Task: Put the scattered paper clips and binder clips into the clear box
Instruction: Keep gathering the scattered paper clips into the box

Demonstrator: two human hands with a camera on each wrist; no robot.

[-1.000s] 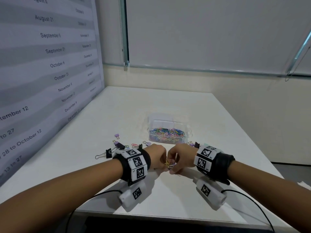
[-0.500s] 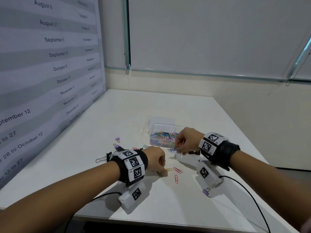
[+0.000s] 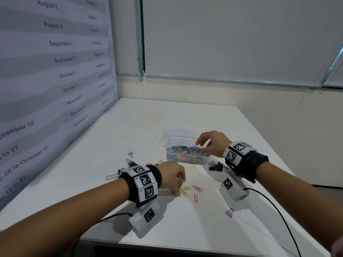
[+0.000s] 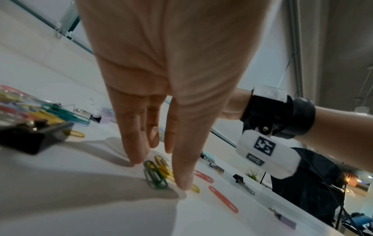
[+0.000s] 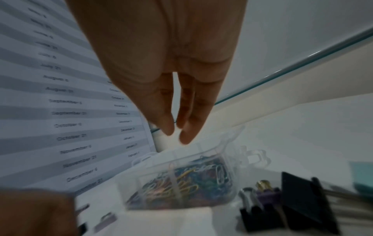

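The clear box (image 3: 185,160) stands mid-table, its lid open behind it and its inside full of coloured paper clips (image 5: 181,186). My right hand (image 3: 202,145) hovers over the box's right end, fingers (image 5: 189,131) straight and spread, holding nothing. My left hand (image 3: 177,190) is down on the table in front of the box. Its thumb and fingertips (image 4: 135,159) touch the table on either side of a green clip (image 4: 155,177) and yellow clips (image 3: 184,190). Pink clips (image 3: 196,191) lie just right of them.
Black binder clips (image 3: 216,166) lie right of the box, under my right wrist. A purple binder clip (image 3: 229,213) sits near the front right. More binder clips (image 3: 130,154) lie left of the box, beyond my left wrist. A calendar wall (image 3: 55,80) borders the table's left side.
My right hand left the spot beside the left hand, rose to the box and opened over it. My left hand stayed low over the loose clips.
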